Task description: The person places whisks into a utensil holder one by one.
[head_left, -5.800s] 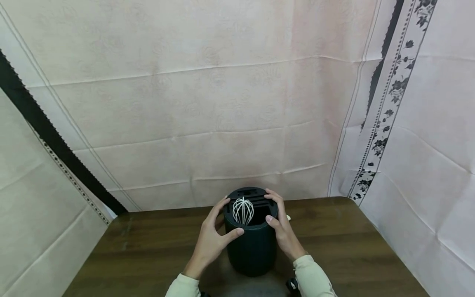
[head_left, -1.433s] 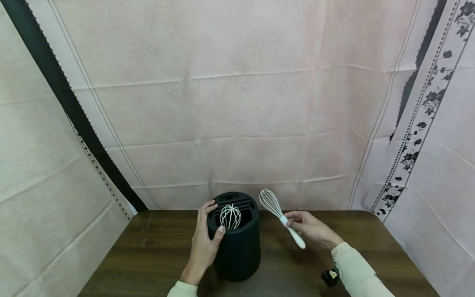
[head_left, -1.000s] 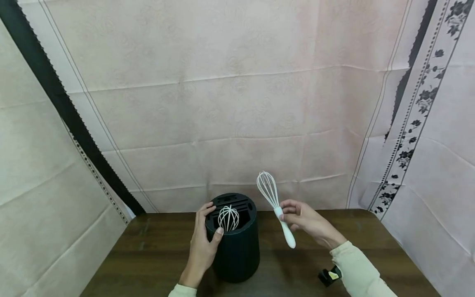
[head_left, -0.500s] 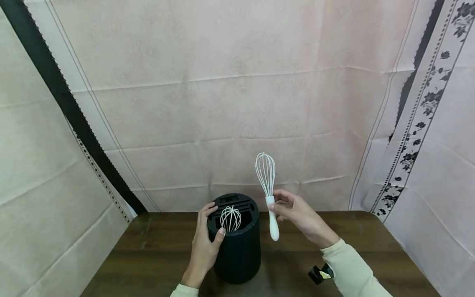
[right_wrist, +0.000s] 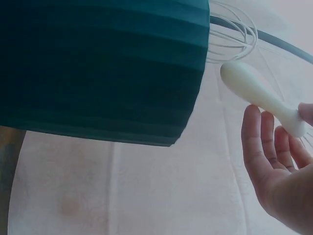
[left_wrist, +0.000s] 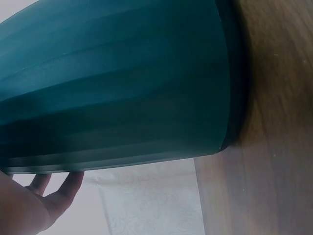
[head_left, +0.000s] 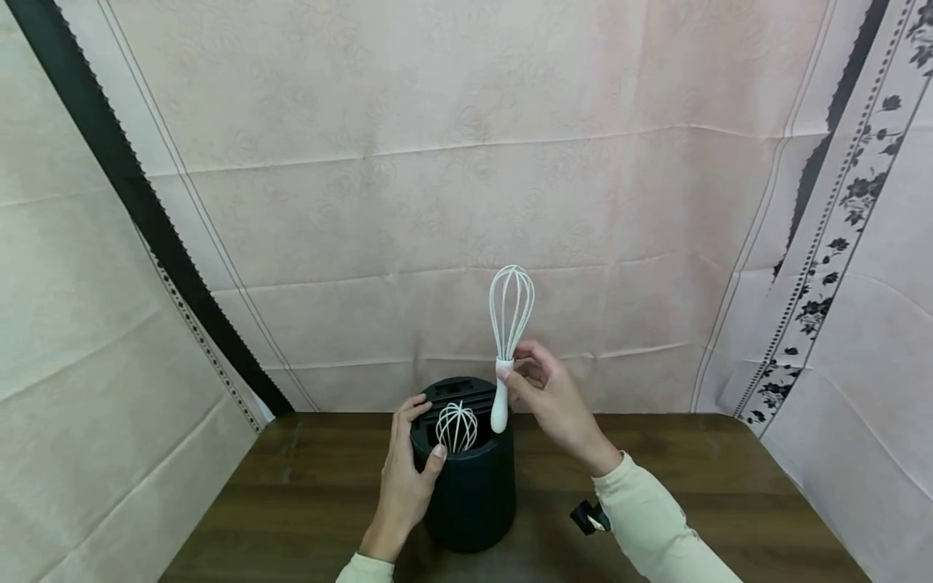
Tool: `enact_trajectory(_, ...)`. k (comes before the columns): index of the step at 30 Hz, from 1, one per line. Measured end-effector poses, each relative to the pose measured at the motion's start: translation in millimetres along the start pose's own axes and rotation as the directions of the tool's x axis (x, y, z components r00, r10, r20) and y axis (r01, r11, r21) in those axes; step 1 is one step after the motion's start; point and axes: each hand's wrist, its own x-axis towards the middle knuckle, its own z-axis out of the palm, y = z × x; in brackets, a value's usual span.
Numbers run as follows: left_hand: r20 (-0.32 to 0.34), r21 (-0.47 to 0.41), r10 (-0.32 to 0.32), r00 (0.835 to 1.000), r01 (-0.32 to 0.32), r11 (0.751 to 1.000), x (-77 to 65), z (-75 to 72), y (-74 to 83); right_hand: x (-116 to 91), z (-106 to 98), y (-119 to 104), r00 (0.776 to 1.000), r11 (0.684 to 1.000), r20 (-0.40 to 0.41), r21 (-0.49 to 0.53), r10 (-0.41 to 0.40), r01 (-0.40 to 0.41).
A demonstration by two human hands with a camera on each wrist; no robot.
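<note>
A dark green utensil holder (head_left: pixel 470 502) with ribbed sides and a slotted black top stands upright on the table. My left hand (head_left: pixel 404 478) grips its upper left rim, thumb at the front and fingers further back. A whisk (head_left: pixel 457 427) stands in the opening, its white wire head showing and its handle hidden inside. My right hand (head_left: pixel 557 405) pinches a second white whisk by the top of its handle (head_left: pixel 500 405), wires upward, nearly upright over the holder's right edge. In the right wrist view the handle's free end (right_wrist: pixel 237 76) is apart from the holder (right_wrist: pixel 107 68).
The brown wooden table (head_left: pixel 306 486) reaches back to a pale cloth wall (head_left: pixel 437 243). More cloth hangs at both sides, with a flowered band (head_left: pixel 838 267) on the right. A black wrist device (head_left: pixel 590 517) sits by the right sleeve.
My right hand has left the holder's rim, taken up a second whisk from the right, turned it upright, and brought it up and left over the holder. My left hand stays on the rim.
</note>
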Motion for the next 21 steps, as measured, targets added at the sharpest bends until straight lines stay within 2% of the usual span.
enact_trajectory(4,-0.003,-0.006,0.002,1.0,-0.002,1.0,0.1,1.1,0.6,-1.1,6.0,6.0,0.999,0.999,-0.023,-0.028,-0.034,0.033)
enact_trajectory(10,-0.005,-0.005,0.005,1.0,-0.005,1.0,0.3,1.3,0.2,-4.6,15.1,19.0,0.998,0.988,-0.013,-0.14,-0.062,0.06)
enact_trajectory(15,-0.01,-0.001,0.02,1.0,-0.02,1.0,0.3,1.7,0.2,-9.6,21.1,28.2,0.995,0.959,-0.001,-0.27,-0.095,0.092)
enact_trajectory(21,-0.011,0.008,0.013,1.0,-0.013,1.0,0.0,1.8,0.0,-15.3,25.5,31.9,0.997,0.923,0.014,-0.376,-0.077,0.076)
